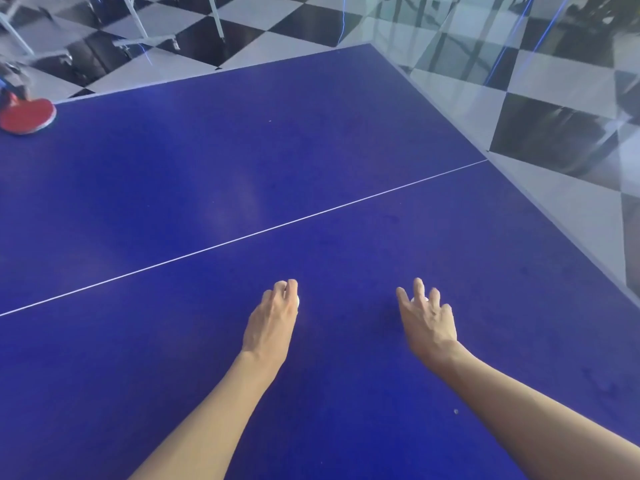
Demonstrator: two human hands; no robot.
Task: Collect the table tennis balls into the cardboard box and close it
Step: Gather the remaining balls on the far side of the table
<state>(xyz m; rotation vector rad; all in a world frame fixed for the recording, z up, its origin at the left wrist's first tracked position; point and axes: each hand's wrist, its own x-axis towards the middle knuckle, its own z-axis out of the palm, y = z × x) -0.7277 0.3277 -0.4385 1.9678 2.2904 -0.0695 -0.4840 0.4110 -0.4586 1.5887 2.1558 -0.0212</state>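
Both my hands reach out over the blue table tennis table (242, 168). My left hand (273, 317) is curled over a white table tennis ball (297, 301), of which only a sliver shows at the fingertips. My right hand (427, 317) has its fingers spread and bent down over another white ball (417, 300), mostly hidden between the fingers. Whether that ball is gripped or only covered is unclear. The cardboard box is out of view.
A red paddle (27, 116) lies at the table's far left edge. A white centre line (242, 237) crosses the table. Checkered black and white floor (519, 98) lies beyond the far and right edges, with metal table legs on wheels (145, 39) behind.
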